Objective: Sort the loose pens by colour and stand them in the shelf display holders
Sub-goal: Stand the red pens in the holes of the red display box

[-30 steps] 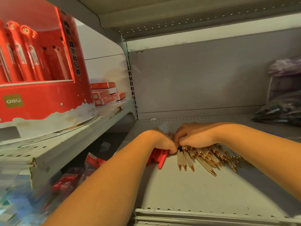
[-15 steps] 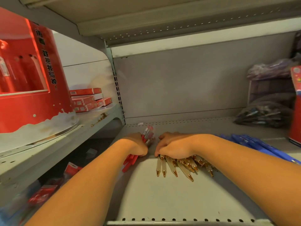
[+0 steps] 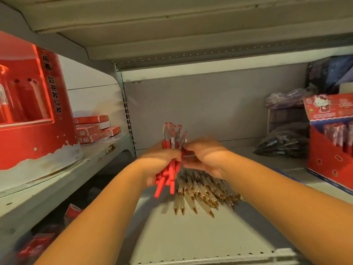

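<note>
Red pens (image 3: 170, 142) now off the shelf (image 3: 172, 236), upright, gripped by left hand (image 3: 158, 165), pinched by right hand (image 3: 206, 161).

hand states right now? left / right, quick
Left hand: closed around the bundle of red pens.
Right hand: fingers at the same bundle, motion-blurred; whether it grips cannot be told.

The left hand (image 3: 160, 165) lifted the red pens (image 3: 172, 138) off the shelf (image 3: 172, 236); right hand (image 3: 207, 161) followed.
</note>
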Available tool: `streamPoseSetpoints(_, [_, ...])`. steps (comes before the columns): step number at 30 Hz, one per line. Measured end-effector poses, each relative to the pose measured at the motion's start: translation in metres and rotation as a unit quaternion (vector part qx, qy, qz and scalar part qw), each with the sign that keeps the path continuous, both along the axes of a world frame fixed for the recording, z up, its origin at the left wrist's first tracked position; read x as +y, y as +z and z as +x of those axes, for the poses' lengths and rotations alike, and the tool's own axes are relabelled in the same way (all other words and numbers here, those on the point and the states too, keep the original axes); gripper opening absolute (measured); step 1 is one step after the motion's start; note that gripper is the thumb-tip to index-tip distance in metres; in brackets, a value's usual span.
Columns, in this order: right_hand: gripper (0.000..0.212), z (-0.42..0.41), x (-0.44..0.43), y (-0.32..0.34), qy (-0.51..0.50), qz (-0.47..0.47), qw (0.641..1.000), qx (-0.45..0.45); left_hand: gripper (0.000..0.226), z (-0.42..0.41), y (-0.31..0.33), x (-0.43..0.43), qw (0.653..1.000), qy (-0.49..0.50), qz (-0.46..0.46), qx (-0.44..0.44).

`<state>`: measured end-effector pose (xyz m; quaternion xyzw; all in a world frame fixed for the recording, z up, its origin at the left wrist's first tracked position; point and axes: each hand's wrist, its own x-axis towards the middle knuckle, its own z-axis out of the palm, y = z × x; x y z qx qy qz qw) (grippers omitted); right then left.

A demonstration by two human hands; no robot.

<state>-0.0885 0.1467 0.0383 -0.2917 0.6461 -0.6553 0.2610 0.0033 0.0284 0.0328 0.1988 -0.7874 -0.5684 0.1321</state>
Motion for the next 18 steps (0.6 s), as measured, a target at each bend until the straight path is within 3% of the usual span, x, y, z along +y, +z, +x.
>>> streamPoseSetpoints(5, [0.009, -0.007, 0.065, 0.006, -0.047, -0.165, 0.977, -0.123, 0.030, -0.012, 0.011, 0.061, 0.994, -0.074, 0.044, 0.071])
streamPoseSetpoints(9, [0.029, -0.015, 0.135, -0.002, -0.046, -0.213, 0.968, -0.127, 0.011, -0.023, 0.005, 0.129, 0.963, -0.175, 0.143, 0.148])
streamPoseSetpoints(11, [0.040, -0.019, 0.170, -0.005, -0.047, -0.250, 0.956, -0.145, 0.020, -0.037, 0.000, 0.165, 0.945, -0.208, 0.181, 0.175])
streamPoseSetpoints(18, [0.034, -0.046, 0.278, -0.014, -0.088, -0.287, 0.945, -0.128, 0.026, -0.085, -0.006, 0.272, 0.915, -0.229, 0.249, 0.220])
